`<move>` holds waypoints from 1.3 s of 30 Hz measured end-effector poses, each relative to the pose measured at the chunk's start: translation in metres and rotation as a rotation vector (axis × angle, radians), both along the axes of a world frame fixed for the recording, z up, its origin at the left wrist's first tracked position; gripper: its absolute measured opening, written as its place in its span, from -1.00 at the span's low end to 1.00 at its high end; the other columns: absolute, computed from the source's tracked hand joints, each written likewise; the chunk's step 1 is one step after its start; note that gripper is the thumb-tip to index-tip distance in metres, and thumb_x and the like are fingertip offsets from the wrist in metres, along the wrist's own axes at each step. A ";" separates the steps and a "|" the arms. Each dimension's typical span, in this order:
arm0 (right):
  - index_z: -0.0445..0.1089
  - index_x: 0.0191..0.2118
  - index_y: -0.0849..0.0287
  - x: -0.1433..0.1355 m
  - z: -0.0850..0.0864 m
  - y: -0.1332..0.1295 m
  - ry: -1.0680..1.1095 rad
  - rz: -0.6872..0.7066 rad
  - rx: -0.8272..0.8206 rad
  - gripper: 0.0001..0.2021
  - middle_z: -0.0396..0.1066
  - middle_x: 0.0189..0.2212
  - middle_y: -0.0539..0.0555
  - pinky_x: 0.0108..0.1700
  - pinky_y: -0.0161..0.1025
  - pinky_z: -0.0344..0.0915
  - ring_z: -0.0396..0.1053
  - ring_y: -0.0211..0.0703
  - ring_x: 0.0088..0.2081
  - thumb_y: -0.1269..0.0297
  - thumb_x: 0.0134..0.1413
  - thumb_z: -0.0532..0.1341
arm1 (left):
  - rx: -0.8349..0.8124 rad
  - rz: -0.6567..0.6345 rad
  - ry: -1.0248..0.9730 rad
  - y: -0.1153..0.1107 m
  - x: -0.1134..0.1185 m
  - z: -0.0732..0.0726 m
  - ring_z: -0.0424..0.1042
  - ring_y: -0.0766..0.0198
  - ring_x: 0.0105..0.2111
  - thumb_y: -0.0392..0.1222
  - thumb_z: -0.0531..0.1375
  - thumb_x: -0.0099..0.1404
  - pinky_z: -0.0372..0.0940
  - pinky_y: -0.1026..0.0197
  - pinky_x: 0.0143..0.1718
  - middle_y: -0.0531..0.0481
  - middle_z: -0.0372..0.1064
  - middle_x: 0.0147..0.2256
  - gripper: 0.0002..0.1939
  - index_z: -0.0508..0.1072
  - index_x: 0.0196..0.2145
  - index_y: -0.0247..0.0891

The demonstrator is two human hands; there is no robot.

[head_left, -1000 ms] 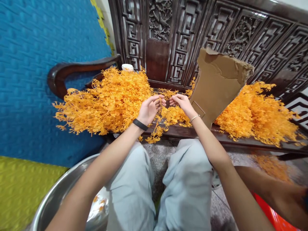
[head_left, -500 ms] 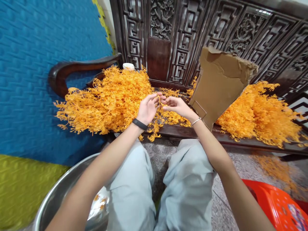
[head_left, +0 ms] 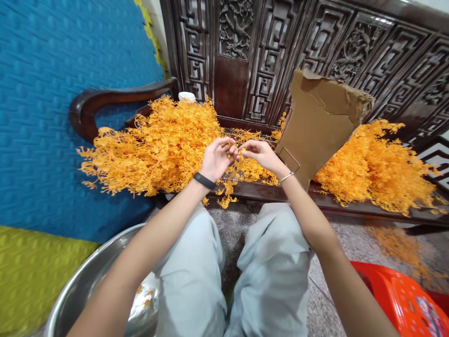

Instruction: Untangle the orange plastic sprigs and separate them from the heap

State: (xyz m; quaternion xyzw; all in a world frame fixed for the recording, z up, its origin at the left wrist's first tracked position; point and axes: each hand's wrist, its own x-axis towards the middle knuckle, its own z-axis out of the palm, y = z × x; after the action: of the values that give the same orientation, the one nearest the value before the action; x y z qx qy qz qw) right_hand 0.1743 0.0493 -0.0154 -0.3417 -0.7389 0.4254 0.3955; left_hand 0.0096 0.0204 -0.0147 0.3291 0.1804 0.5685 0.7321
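My left hand (head_left: 218,159), a black band on its wrist, is closed round an orange plastic sprig (head_left: 228,188). The sprig's branching lower part dangles below my palm, over the bench's front edge. Close on its right, my right hand (head_left: 261,154) pinches a small orange bit of the sprig between thumb and fingertips. The fingertips of both hands nearly meet, and they partly hide the sprig's upper end. A large heap of orange plastic sprigs (head_left: 154,150) lies just left of my left hand. More loose sprigs (head_left: 257,171) lie behind and beneath my hands.
A cardboard piece (head_left: 321,121) with a bent wire at its lower corner stands right of my hands. Beyond it lies another orange heap (head_left: 379,168) on the dark wooden bench (head_left: 252,191). A metal basin (head_left: 75,285) is at lower left, a red plastic stool (head_left: 393,290) at lower right.
My right fingers have closed into a pinch near the left fingertips. The left fingers have curled in a little more, and the sprig hangs slightly lower.
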 end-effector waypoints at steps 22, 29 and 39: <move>0.25 -0.49 0.22 -0.006 0.009 -0.014 0.104 0.311 -0.272 -0.72 0.41 -0.49 0.00 -0.24 -0.24 0.33 0.42 -0.24 -0.37 0.14 -0.12 0.32 | -0.015 -0.133 0.063 -0.006 -0.002 0.009 -0.05 0.50 -0.78 -0.14 0.01 0.29 -0.07 0.40 -0.76 0.16 -0.22 -0.80 -0.51 0.12 -0.77 -0.29; 0.24 -0.48 0.23 -0.009 0.009 -0.019 0.181 0.414 -0.326 -0.72 0.33 -0.52 -0.02 -0.26 -0.28 0.30 0.34 -0.30 -0.41 0.15 -0.04 0.29 | -0.079 -0.162 -0.013 -0.009 0.000 0.011 -0.11 0.49 -0.82 -0.15 -0.06 0.33 -0.05 0.37 -0.78 0.14 -0.24 -0.83 -0.42 -0.08 -0.82 -0.26; 0.22 -0.48 0.24 -0.013 0.009 -0.025 0.346 0.400 -0.399 -0.71 0.33 -0.52 -0.03 -0.21 -0.25 0.35 0.37 -0.31 -0.41 0.19 -0.08 0.33 | -0.093 -0.147 -0.108 -0.015 -0.003 0.019 -0.11 0.48 -0.82 -0.13 -0.12 0.37 -0.16 0.36 -0.78 0.14 -0.24 -0.83 -0.42 -0.15 -0.79 -0.26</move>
State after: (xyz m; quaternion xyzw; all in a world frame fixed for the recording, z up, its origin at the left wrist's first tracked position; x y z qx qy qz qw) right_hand 0.1611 0.0243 -0.0060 -0.1831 -0.6155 0.6826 0.3489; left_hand 0.0067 0.0052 0.0042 0.2758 0.1422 0.5213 0.7949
